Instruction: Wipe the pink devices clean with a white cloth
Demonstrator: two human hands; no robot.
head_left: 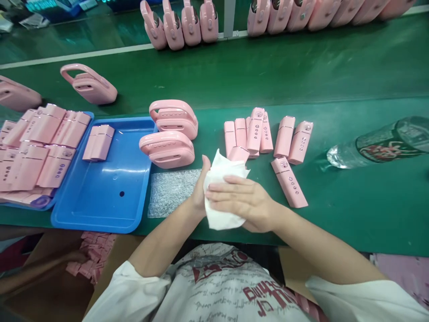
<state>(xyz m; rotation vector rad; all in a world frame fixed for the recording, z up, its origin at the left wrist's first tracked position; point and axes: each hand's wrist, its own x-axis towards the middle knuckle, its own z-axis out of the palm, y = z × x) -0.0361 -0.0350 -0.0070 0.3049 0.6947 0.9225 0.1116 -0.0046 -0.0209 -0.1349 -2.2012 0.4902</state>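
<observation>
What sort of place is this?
It looks like a factory assembly or packing line, though that is a guess. Matching pink handled devices line the back, similar pink oblong pieces lie in batches, and the green bench runs across the view.

A factory workshop is showing itself in rows of matching goods.
A long green bench (348, 214) is stretching across the view, with identical pink plastic loop-handled devices (209, 24) standing in rows toward the far side. Slim pink box-shaped plastic units (45, 127) are lying heaped at the left, beside a shallow blue plastic tray (103, 192). Below, another person's bare arm (40, 272) is reaching toward many small pink pieces (97, 251) that are filling a brown cardboard box (115, 259).
</observation>
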